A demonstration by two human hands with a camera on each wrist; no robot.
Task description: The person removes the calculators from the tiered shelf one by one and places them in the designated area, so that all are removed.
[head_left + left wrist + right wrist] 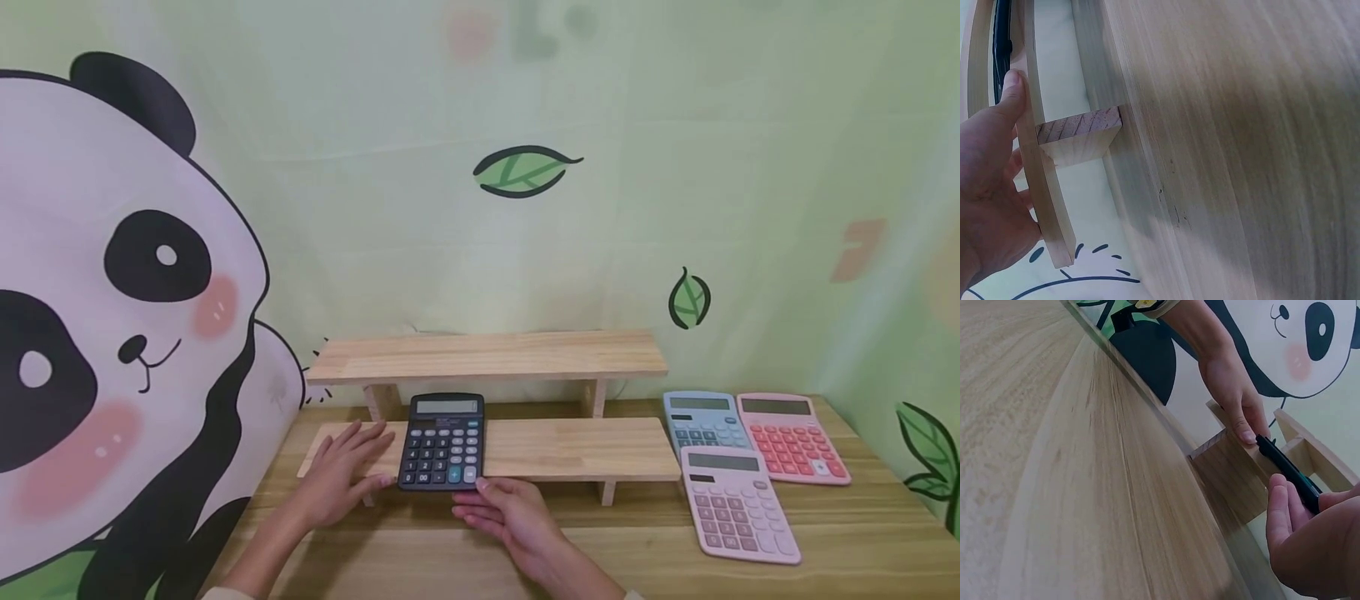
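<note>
A black calculator (442,446) lies face up on the lower wooden shelf (570,450), its lower edge reaching past the shelf's front. My right hand (517,521) pinches its lower right corner, thumb at the edge and fingers beneath; the right wrist view shows this grip on the dark calculator (1291,475) from the side. Spread over the shelf left of the calculator is my left hand (341,475), fingers extended. Its thumb tip sits at the calculator's lower left edge. In the left wrist view the left hand (991,181) rests along the shelf board (1044,194).
Behind and above stands an upper wooden shelf (487,357). On the table's right side lie a blue calculator (701,419), a pink calculator (795,437) and a pale pink calculator (738,504) in front of them. A panda-printed cloth (450,250) hangs behind the table (420,567).
</note>
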